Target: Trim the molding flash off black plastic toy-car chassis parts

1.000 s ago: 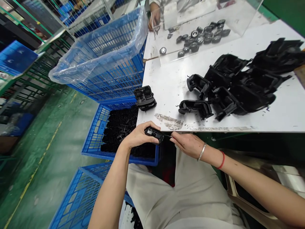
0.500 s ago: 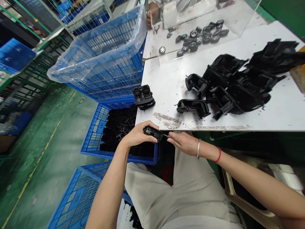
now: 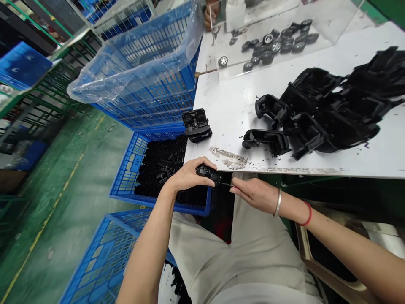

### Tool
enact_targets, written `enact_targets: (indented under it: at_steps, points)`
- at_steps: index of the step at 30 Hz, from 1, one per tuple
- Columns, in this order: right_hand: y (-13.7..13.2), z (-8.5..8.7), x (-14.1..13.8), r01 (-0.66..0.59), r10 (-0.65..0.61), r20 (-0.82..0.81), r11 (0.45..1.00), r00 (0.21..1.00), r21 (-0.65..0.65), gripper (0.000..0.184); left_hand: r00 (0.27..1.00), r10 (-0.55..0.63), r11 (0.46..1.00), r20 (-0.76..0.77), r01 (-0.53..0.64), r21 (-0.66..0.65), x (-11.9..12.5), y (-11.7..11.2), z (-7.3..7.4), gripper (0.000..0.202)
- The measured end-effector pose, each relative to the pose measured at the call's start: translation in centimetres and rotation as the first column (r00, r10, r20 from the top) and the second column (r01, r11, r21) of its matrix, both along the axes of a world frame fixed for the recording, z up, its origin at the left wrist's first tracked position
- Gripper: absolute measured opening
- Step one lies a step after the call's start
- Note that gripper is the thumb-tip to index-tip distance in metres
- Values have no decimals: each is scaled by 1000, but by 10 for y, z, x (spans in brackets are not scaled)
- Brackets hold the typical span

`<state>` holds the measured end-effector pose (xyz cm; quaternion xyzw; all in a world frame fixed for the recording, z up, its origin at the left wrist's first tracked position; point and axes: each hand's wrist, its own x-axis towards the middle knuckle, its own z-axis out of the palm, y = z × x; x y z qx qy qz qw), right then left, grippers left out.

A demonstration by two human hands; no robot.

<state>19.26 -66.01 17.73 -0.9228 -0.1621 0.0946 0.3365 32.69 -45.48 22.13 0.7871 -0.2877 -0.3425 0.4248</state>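
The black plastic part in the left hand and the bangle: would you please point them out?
Black plastic part (image 3: 207, 175): head view, top face.
Silver bangle (image 3: 278, 202): head view, outer band.

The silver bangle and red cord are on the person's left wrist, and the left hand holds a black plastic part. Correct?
No, the head view shows the silver bangle and red cord on the right wrist; the left hand does hold the black plastic part.

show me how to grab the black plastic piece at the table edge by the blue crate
Pinch the black plastic piece by its two outer side walls, coming straight down from above. It lies flat with its open, ribbed face up at the edge of the white table, so the top is free, while the blue crate side looks tighter.
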Motion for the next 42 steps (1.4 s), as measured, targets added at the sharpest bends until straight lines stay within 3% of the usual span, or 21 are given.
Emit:
enact_targets:
  at_steps: [4, 9, 13, 21, 26, 29, 32, 35, 38, 42]
  points:
    - [4, 0, -4, 143, -96, 181, 953, 979, -267, 35, 1000, 5, 1000, -8, -4, 8, 0, -1, 2, 45]
    - [13, -3, -2, 192, -62, 272, 855, 960, -482, 37, 1000, 8, 1000, -13, -8, -5, -1, -1, 1, 45]
    - [21, -9, 1, 238, -88, 287, 805, 954, -543, 29, 1000, 20, 1000, -23, -20, -4, -1, -1, 1, 44]
    - [29, -11, 1, 315, -175, 299, 791, 938, -525, 23, 997, 67, 998, -40, -66, 23, -4, -2, 4, 44]
    - [40, -15, -3, 479, -294, 436, 775, 850, -411, 33, 987, 127, 991, -101, -132, -37, -9, -5, 4, 44]
    - [44, -24, -7, 589, -408, 513, 766, 755, -257, 42, 982, 147, 986, -116, -155, -63, -10, -5, 3, 44]
    - [42, -29, -14, 632, -523, 478, 770, 705, -90, 41, 991, 124, 990, -59, -127, -60, -9, -4, 2, 42]
    - [36, -25, -20, 562, -560, 331, 821, 759, 101, 33, 994, 110, 992, -8, -110, -66, -9, -3, 0, 41]
    - [30, -20, -25, 467, -514, 183, 849, 838, 247, 24, 994, 106, 990, 5, -105, -96, -15, 2, 2, 42]
    - [24, -20, -30, 403, -451, 82, 854, 889, 330, 21, 992, 124, 981, -27, -127, -144, -25, 15, 23, 39]
